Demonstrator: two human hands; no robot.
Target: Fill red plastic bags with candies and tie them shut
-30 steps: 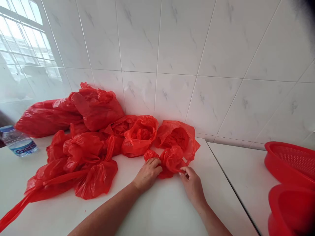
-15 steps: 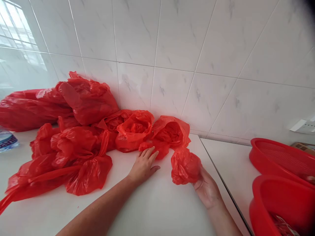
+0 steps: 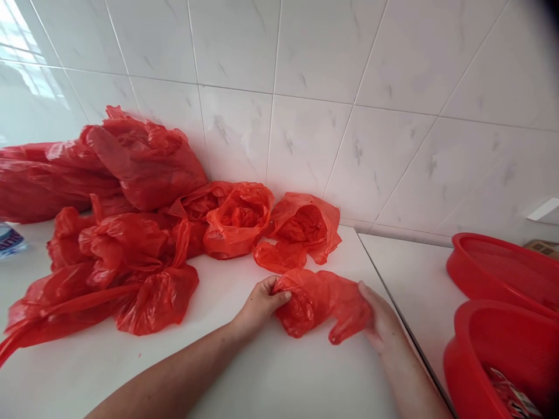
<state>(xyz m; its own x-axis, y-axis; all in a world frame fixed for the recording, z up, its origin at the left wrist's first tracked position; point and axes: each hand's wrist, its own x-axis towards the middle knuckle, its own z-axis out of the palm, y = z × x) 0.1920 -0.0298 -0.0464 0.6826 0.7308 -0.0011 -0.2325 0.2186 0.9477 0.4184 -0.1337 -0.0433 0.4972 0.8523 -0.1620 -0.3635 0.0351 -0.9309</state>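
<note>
The left hand [image 3: 261, 304] pinches one end of the bag [image 3: 321, 297] over the table [image 3: 301, 381], while the right hand [image 3: 379, 319], its grip partly hidden, supports the other, apparently to spread it.

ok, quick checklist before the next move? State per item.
1. Left hand pinching the held red plastic bag: ok.
2. Right hand at the bag's other end: ok.
3. Right-hand grip secure: cannot tell, fingers partly hidden.
4. Held bag flat: not ok, crumpled.
5. Hands apart from the nearer red plastic basket: ok.
6. Bottle fully in view: not ok, cut off.
</note>
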